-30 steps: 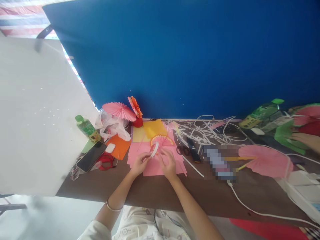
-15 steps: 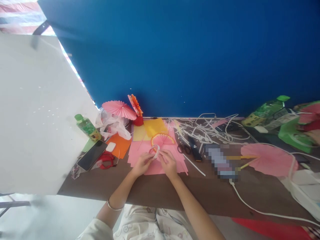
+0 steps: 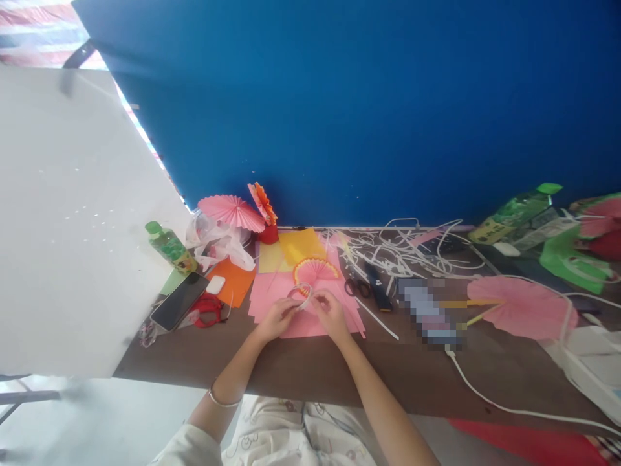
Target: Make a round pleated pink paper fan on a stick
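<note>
My left hand (image 3: pixel 275 318) and my right hand (image 3: pixel 332 314) meet over a stack of pink paper sheets (image 3: pixel 264 299) on the brown table (image 3: pixel 310 369). Both pinch a small white tape roll (image 3: pixel 301 293), the left at its near side, the right at its right edge. Just beyond it lies a folded pink and yellow paper fan (image 3: pixel 315 270). Yellow paper (image 3: pixel 301 247) lies behind that.
Black scissors (image 3: pixel 356 287) and a dark cutter (image 3: pixel 378 290) lie right of the pink sheets, with tangled white strips (image 3: pixel 402 252) behind. A phone (image 3: pixel 179 301), orange paper (image 3: pixel 235 283), green bottle (image 3: pixel 169 247) and pink paper umbrella (image 3: pixel 231 212) are left. A big pink fan (image 3: pixel 521 307) and white cable (image 3: pixel 485 400) lie right.
The tape roll has tipped from upright to lying flatter between my fingers, and both hands have shifted slightly. Another person's hand at the far right edge is gone from view.
</note>
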Demonstrator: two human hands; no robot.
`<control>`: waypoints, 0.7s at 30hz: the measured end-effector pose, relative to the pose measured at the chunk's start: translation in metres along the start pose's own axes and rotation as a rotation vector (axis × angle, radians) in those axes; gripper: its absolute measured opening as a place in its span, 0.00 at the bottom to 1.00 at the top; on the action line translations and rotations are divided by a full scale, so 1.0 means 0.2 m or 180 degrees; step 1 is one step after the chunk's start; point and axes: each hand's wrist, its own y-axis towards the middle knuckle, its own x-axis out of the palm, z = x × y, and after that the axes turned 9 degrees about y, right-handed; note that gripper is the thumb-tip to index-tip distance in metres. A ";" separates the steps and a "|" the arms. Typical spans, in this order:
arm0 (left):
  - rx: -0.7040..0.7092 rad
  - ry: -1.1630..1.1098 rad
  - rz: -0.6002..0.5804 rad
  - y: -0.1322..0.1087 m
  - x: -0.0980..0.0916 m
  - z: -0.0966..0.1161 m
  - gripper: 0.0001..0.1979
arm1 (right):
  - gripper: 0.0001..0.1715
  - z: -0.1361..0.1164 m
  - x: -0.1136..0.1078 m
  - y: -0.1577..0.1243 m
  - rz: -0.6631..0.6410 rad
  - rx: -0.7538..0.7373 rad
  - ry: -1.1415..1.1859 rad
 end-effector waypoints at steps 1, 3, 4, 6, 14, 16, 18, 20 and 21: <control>0.0003 0.0017 -0.0006 0.00 0.00 0.00 0.14 | 0.09 0.00 0.00 0.00 -0.0005 -0.0017 -0.0022; 0.0005 0.0061 0.0008 0.00 0.00 0.01 0.14 | 0.08 0.00 0.00 0.00 -0.0002 -0.0072 -0.0060; 0.0002 0.0093 0.0019 0.00 0.00 0.01 0.14 | 0.08 0.00 0.00 0.00 0.0001 -0.0092 -0.0069; -0.0012 0.0172 0.0026 0.00 0.00 0.01 0.14 | 0.07 0.00 0.00 0.00 0.0014 -0.0136 -0.0086; -0.0133 0.0538 0.0128 0.00 0.00 -0.01 0.12 | 0.07 0.00 0.02 -0.02 0.0028 -0.0219 -0.0031; -0.0157 0.0576 0.0122 0.00 0.01 -0.01 0.12 | 0.08 0.00 0.03 -0.03 0.0041 -0.0150 -0.0003; -0.0166 0.0610 0.0091 0.00 0.01 -0.01 0.12 | 0.08 0.00 0.03 -0.04 0.0077 -0.0128 -0.0003; -0.0174 0.0622 0.0071 0.00 0.01 -0.01 0.12 | 0.09 0.00 0.03 -0.04 0.0129 -0.0100 0.0005; -0.0169 0.0619 0.0061 0.00 0.01 -0.01 0.12 | 0.10 0.01 0.03 -0.05 0.0162 -0.0080 0.0012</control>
